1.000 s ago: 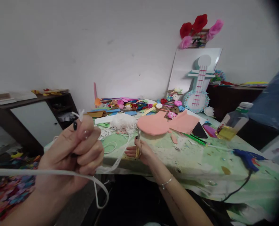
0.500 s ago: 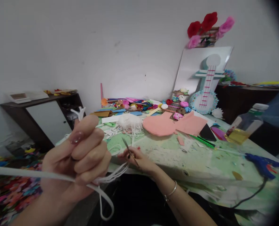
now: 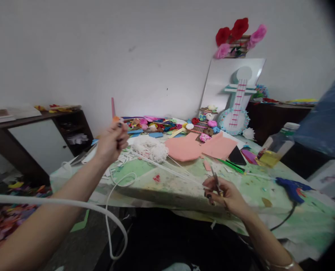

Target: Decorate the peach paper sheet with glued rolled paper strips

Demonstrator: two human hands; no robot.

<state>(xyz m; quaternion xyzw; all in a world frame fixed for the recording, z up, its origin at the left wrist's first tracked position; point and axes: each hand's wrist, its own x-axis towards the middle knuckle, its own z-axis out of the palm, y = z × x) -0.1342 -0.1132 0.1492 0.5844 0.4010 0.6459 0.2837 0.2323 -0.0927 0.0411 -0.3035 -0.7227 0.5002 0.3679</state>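
Note:
My left hand (image 3: 111,140) is closed in a fist over the left part of the table, with white strings (image 3: 166,166) running out of it. The strands stretch down and right to my right hand (image 3: 226,195), which pinches their other end. That same hand also keeps hold of scissors (image 3: 216,180), blades pointing up. Behind the strings lies a tangled heap of white string (image 3: 150,148). Beside the heap is a pink guitar-like cutout (image 3: 184,146). A loose loop of white cord (image 3: 107,210) hangs off the table's front edge.
A blue glue gun (image 3: 291,190) with a cord lies at the right. Behind it stands a bottle of yellow liquid (image 3: 276,146). A green cutter (image 3: 232,165) and paper flowers (image 3: 205,137) are on the table. A thick white band (image 3: 71,203) crosses the lower left foreground.
My left hand has moved forward, away from the camera. My right hand has gone right with the scissors, and the strings between the hands are now drawn out long.

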